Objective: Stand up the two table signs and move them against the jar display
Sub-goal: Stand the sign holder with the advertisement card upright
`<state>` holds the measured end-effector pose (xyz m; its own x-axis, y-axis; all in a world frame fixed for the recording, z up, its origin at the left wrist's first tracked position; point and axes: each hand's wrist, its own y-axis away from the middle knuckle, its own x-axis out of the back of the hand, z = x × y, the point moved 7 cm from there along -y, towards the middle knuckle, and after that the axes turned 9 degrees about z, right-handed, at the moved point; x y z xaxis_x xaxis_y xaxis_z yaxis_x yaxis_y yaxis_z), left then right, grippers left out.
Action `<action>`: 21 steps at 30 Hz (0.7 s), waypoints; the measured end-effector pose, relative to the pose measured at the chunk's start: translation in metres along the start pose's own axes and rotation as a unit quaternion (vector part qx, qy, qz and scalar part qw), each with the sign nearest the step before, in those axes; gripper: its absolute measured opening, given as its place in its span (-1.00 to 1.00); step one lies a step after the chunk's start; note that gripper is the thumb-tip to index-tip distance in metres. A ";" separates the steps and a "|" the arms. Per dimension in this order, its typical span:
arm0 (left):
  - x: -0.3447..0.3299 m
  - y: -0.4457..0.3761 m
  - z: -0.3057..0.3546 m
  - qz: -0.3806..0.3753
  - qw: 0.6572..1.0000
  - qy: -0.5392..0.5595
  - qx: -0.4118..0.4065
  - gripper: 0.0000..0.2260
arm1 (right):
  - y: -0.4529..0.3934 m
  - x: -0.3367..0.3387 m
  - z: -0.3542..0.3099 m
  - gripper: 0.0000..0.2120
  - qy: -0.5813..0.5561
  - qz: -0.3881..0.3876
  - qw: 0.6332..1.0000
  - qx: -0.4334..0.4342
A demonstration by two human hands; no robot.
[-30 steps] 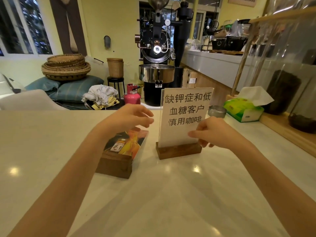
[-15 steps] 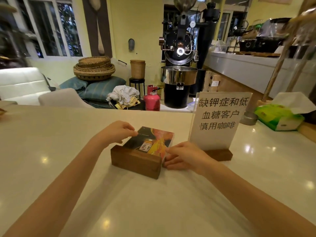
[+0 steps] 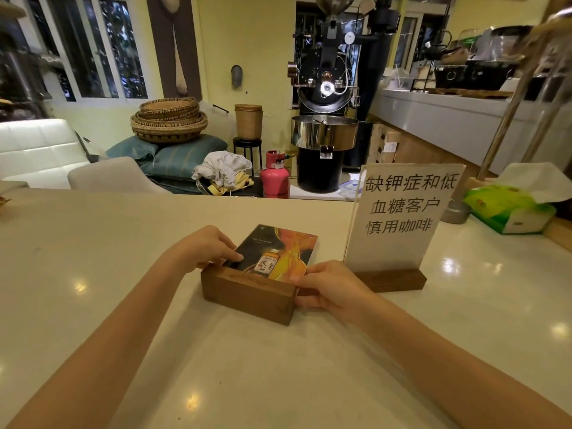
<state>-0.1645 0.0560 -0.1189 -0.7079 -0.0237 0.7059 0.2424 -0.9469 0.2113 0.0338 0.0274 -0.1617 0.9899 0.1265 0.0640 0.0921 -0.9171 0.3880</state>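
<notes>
Both hands have left the standing white sign (image 3: 399, 218); left hand (image 3: 207, 249) and right hand (image 3: 328, 287) now hold the flat picture sign (image 3: 266, 274) to lift it.

One head-worn wide-angle view looks forward and down, close over the counter (image 3: 93, 274), toward the room beyond.

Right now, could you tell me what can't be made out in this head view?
- Jar display: blurred, cut off by the right edge.
- Fallen sign: small print too tiny.
- Right hand: fingertips hidden behind the wooden base.
- Left hand: grip unclear.
</notes>
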 end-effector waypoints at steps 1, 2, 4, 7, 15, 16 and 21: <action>0.001 0.000 0.000 0.001 1.000 0.002 0.001 -0.67 | 0.000 0.001 -0.002 -0.72 0.012 0.003 1.000 0.007; 0.003 0.001 0.001 0.000 1.000 0.006 0.000 -0.66 | 0.001 0.001 -0.004 -0.73 0.018 0.006 1.000 0.018; 0.005 0.002 0.005 -0.002 1.000 0.018 -0.010 -0.64 | 0.006 0.004 -0.012 -0.75 0.011 0.009 0.999 0.046; 0.008 0.004 0.011 0.002 0.998 0.045 -0.035 -0.59 | 0.013 0.008 -0.025 -0.74 0.032 0.026 0.993 0.114; 0.014 0.009 0.029 0.042 0.979 0.156 -0.127 -0.65 | 0.028 0.016 -0.044 -0.75 0.087 0.086 0.957 0.264; 0.014 0.010 0.030 0.047 0.976 0.163 -0.137 -0.66 | 0.030 0.016 -0.044 -0.76 0.090 0.091 0.952 0.279; 0.018 0.013 0.036 0.071 0.965 0.178 -0.181 -0.75 | 0.038 0.018 -0.046 -0.76 0.110 0.118 0.926 0.342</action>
<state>-0.1502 0.0550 -0.0793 -0.8831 -0.2089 0.4201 0.1514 -0.9744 -0.1663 0.0505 0.0125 -0.1030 0.9521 -0.1037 0.2875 -0.0037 -0.9445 -0.3286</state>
